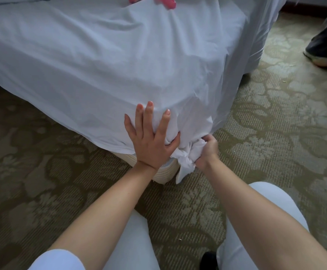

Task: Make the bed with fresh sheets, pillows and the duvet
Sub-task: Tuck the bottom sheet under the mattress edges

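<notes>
A white sheet (104, 61) covers the bed and drapes over its near corner. My left hand (151, 139) lies flat with fingers spread against the sheet at that corner, thumb hooked into a fold. Just to its right, my right hand (207, 151) is clenched around a bunched, twisted end of the sheet (188, 154) that hangs down beside the striped mattress base (164, 172). The sheet's right side falls loose toward the floor.
Patterned green carpet (275, 133) surrounds the bed. Another person's dark shoe (322, 53) stands on the carpet at the far right. Something pink (166, 2) lies on the bed at the top edge. My knees in white trousers (271, 199) are at the bottom.
</notes>
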Demonstrator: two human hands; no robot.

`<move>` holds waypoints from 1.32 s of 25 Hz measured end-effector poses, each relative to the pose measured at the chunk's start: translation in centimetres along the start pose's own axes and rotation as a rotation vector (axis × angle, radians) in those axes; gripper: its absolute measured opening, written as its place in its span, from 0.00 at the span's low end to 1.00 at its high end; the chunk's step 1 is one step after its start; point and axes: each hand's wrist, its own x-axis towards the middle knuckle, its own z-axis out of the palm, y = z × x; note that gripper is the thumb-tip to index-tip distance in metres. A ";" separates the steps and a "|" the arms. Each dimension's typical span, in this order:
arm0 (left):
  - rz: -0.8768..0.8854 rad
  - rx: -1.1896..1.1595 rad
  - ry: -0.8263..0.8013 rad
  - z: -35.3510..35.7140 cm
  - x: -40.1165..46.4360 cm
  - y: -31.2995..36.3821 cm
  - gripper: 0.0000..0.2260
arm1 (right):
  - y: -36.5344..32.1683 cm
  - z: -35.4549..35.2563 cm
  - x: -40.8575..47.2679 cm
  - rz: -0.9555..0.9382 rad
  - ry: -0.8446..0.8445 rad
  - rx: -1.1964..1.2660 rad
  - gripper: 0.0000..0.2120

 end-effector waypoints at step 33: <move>0.018 -0.016 0.045 0.1 -0.1 -0.2 0.35 | 4.4 -0.5 -2.7 -0.556 0.318 -0.334 0.17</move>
